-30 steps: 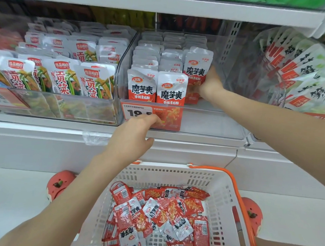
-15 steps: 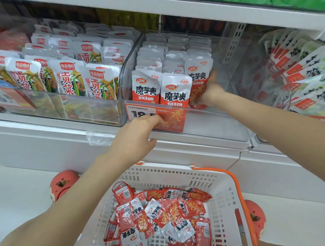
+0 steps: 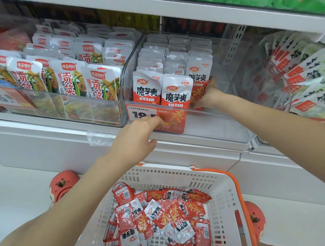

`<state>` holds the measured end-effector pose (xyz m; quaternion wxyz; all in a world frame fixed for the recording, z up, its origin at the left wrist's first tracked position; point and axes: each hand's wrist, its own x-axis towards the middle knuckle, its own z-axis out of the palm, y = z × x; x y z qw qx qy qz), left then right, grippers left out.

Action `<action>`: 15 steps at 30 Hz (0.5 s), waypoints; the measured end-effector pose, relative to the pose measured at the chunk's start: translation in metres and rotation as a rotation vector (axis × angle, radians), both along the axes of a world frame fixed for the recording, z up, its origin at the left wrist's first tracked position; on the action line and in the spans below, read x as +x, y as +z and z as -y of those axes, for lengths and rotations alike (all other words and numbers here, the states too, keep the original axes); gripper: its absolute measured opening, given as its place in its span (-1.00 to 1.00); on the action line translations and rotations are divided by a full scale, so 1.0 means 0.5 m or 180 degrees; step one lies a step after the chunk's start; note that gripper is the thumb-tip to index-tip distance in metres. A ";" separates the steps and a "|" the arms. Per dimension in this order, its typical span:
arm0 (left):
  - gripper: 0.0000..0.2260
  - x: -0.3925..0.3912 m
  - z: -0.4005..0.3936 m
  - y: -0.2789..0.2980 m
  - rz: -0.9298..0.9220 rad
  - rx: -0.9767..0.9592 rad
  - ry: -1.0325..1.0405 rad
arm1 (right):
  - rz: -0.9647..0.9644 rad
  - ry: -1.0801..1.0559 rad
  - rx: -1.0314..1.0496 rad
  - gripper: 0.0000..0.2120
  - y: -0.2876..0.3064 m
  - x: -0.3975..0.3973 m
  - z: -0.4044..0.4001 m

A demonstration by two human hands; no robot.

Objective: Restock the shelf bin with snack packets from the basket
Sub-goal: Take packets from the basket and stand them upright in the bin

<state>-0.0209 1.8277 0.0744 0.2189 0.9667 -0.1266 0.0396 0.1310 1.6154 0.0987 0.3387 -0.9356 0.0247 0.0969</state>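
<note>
Right hand [image 3: 207, 96] on upright packets [image 3: 198, 81] inside clear bin [image 3: 218, 123].

right hand [image 3: 207, 98] fingers hidden behind packets [image 3: 198, 81], basket [image 3: 227, 195] cut off below

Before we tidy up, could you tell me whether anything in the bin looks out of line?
Yes. The right row's front packet sits further back than the two front packets beside it, so the bin front is uneven. The right hand holds it at its lower edge.
</note>
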 end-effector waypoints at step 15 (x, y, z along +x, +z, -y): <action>-0.64 -0.008 -0.010 -0.005 0.0046 0.0034 -0.0002 | 0.0050 -0.0355 0.0443 0.10 0.034 -0.035 0.000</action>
